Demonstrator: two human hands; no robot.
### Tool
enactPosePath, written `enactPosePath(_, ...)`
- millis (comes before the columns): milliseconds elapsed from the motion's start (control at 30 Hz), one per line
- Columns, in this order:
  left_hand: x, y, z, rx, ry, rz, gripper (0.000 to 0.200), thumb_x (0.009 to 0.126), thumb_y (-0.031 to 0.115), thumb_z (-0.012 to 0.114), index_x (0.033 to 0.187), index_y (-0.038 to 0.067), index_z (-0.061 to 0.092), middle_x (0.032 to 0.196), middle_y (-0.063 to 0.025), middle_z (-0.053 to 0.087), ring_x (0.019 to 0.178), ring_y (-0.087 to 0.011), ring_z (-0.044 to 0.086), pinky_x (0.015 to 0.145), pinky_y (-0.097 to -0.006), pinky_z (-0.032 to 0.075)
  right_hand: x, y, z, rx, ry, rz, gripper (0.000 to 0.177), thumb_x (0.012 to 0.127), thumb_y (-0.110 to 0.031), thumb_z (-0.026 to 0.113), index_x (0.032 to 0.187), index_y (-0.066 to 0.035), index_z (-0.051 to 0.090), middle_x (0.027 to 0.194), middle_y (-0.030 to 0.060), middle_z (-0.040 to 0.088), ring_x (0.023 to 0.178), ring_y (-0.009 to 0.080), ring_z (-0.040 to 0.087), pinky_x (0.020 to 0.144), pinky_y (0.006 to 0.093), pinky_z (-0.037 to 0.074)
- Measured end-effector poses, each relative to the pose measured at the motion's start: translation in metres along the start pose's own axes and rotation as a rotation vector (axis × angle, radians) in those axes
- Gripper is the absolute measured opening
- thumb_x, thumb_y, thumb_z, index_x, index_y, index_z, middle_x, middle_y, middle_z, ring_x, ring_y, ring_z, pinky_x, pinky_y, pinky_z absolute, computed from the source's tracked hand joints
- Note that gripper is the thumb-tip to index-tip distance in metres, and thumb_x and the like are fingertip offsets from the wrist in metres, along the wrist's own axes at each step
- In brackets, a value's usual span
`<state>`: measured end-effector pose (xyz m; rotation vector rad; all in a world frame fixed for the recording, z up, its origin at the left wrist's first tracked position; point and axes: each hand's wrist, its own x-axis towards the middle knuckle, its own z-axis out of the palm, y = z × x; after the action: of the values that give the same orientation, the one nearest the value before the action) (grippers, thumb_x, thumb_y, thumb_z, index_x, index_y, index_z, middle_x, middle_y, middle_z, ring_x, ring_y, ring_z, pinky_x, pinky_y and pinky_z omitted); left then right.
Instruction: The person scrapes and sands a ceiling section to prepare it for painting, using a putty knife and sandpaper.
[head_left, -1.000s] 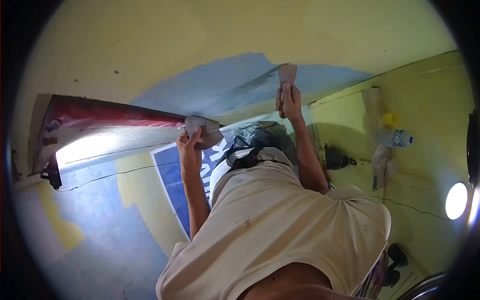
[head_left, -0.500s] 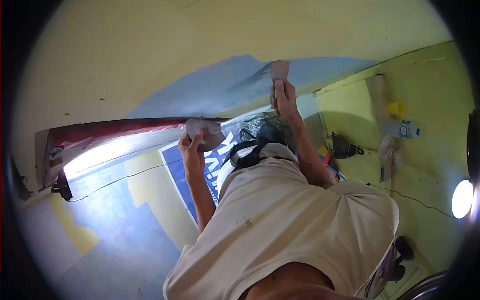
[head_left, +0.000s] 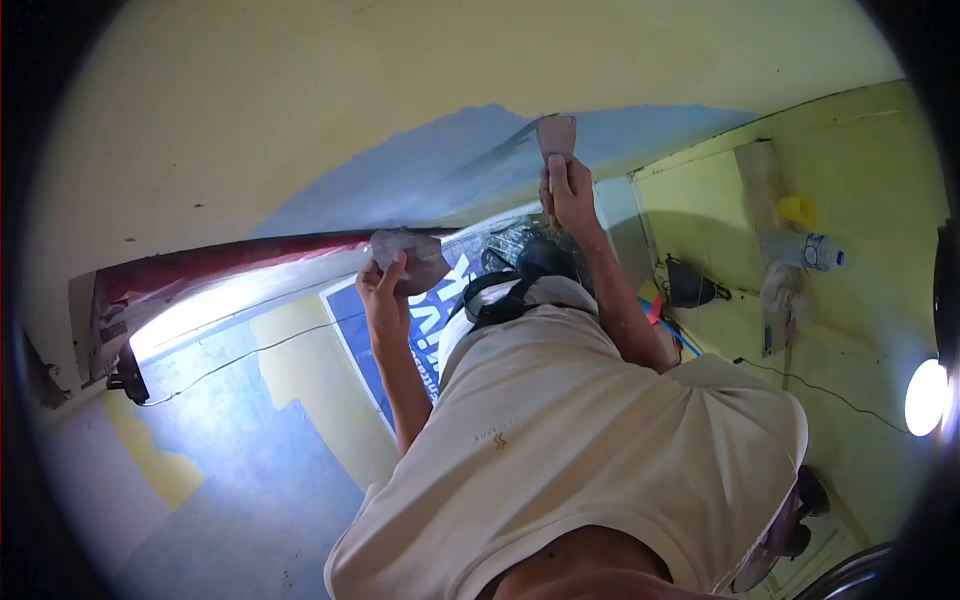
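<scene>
— What do the person's hands hold?

— The right hand (head_left: 572, 195) is clenched round the handle of a scraper (head_left: 556, 135), arm stretched up. The left hand (head_left: 382, 290) grips a grey plate (head_left: 410, 262) from below, thumb over its edge.

— Where is the scraper?

— Its blade lies flat on the wall (head_left: 300, 90), at the top edge of a blue patch (head_left: 420, 180) in the pale yellow paint. The plate is lower and to the left, well apart from the blade, just in front of a red strip (head_left: 220, 260).

— What blocks the view?

— A white shirt (head_left: 560, 440) fills the lower middle. It hides the base of both arms and most of what lies behind. Black straps (head_left: 500, 300) sit at its top, between the two forearms.

— And around that?

— A blue sign (head_left: 385, 340) with white letters shows beside the left forearm, partly covered by arm and shirt. A thin cable (head_left: 250, 352) runs from a dark fitting at far left towards the sign. Bright light spills under the red strip.

— On the right?

— A black bag (head_left: 690, 287) near the right elbow, then a yellow cup (head_left: 797, 210) and a bottle (head_left: 808, 251) close together. A round lamp (head_left: 925, 397) glows at the edge.
</scene>
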<state>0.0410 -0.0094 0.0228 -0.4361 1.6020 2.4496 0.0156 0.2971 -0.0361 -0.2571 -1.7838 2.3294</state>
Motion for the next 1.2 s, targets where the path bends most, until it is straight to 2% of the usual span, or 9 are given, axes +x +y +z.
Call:
enactPosePath(433,-0.003,0.004,0.003,-0.003,-0.002,-0.02,0.017,0.085,0.001,0.07,0.102,-0.001,0.066,0.097,-0.0064,0.069,0.087,-0.0128,0.063,0.08,-0.026,0.047,-0.007,0.001,-0.003,-0.072,0.043,0.081,0.039,0.103,-0.034,0.047,0.084,0.0,0.052,0.052,-0.0008,0.045,0.038,0.0066,0.041,0.036,0.0247,0.033)
enactPosePath(533,-0.003,0.0,-0.001,-0.014,0.015,-0.014,0.017,0.085,0.0,0.069,0.102,0.0,0.066,0.097,-0.0055,0.068,0.087,-0.0116,0.062,0.08,-0.0259,0.045,0.0,-0.021,0.018,0.01,0.013,-0.073,0.04,0.103,-0.034,0.046,0.084,0.0,0.052,0.052,-0.001,0.044,0.038,0.0066,0.041,0.035,0.0246,0.033)
enactPosePath(600,0.002,-0.003,-0.012,-0.022,-0.001,-0.04,0.018,0.085,0.0,0.069,0.103,0.0,0.066,0.097,-0.0051,0.068,0.087,-0.0118,0.062,0.08,-0.0263,0.045,-0.006,-0.015,0.011,-0.042,0.039,-0.007,0.042,0.104,-0.036,0.045,0.083,0.0,0.052,0.051,-0.001,0.043,0.037,0.0068,0.041,0.035,0.0249,0.032)
enactPosePath(667,0.002,-0.003,-0.014,0.039,-0.047,0.01,0.023,0.088,0.007,0.068,0.108,-0.003,0.063,0.101,-0.009,0.068,0.093,-0.0163,0.065,0.084,-0.0301,0.05,-0.004,0.004,-0.002,-0.054,0.056,0.026,0.043,0.103,-0.037,0.045,0.082,0.0,0.052,0.051,-0.0008,0.043,0.037,0.0072,0.041,0.035,0.0255,0.032)
enactPosePath(800,-0.003,-0.005,-0.013,0.018,-0.034,-0.009,0.021,0.087,0.006,0.068,0.106,-0.002,0.063,0.1,-0.0083,0.068,0.091,-0.0161,0.065,0.083,-0.0306,0.049,0.001,-0.035,0.021,-0.009,0.012,-0.045,0.044,0.103,-0.037,0.046,0.079,-0.001,0.052,0.049,-0.0009,0.043,0.037,0.0073,0.041,0.035,0.0254,0.032)
enactPosePath(867,0.002,-0.001,-0.01,-0.013,-0.032,0.003,0.018,0.086,0.002,0.069,0.103,-0.002,0.065,0.097,-0.0073,0.068,0.086,-0.0143,0.064,0.08,-0.0284,0.048,0.003,-0.015,0.011,-0.027,0.029,-0.038,0.043,0.103,-0.037,0.047,0.079,-0.001,0.052,0.05,-0.0009,0.043,0.038,0.0073,0.041,0.035,0.0252,0.031)
enactPosePath(933,0.002,-0.002,-0.014,0.04,-0.041,0.015,0.019,0.088,0.006,0.068,0.105,-0.001,0.064,0.099,-0.0084,0.068,0.089,-0.0165,0.065,0.082,-0.0313,0.049,-0.003,-0.018,0.005,-0.072,0.019,0.025,0.043,0.103,-0.036,0.047,0.079,-0.001,0.052,0.051,-0.0006,0.044,0.038,0.0074,0.042,0.036,0.0254,0.031)
enactPosePath(1067,0.003,-0.003,-0.017,0.036,-0.047,-0.036,0.021,0.088,0.007,0.067,0.107,-0.002,0.063,0.101,-0.0089,0.067,0.091,-0.0175,0.065,0.083,-0.0326,0.05,0.001,-0.052,0.031,-0.005,0.001,-0.045,0.043,0.103,-0.035,0.046,0.079,0.0,0.051,0.051,-0.0006,0.044,0.037,0.0074,0.041,0.035,0.0256,0.031)
enactPosePath(1200,0.002,0.003,-0.01,0.025,-0.061,0.019,0.019,0.089,0.006,0.066,0.105,-0.002,0.063,0.101,-0.0085,0.067,0.091,-0.0168,0.065,0.084,-0.0321,0.05,-0.004,-0.018,0.014,-0.008,0.031,0.036,0.043,0.103,-0.035,0.046,0.079,0.0,0.051,0.052,-0.0004,0.045,0.038,0.0069,0.041,0.035,0.0258,0.032)
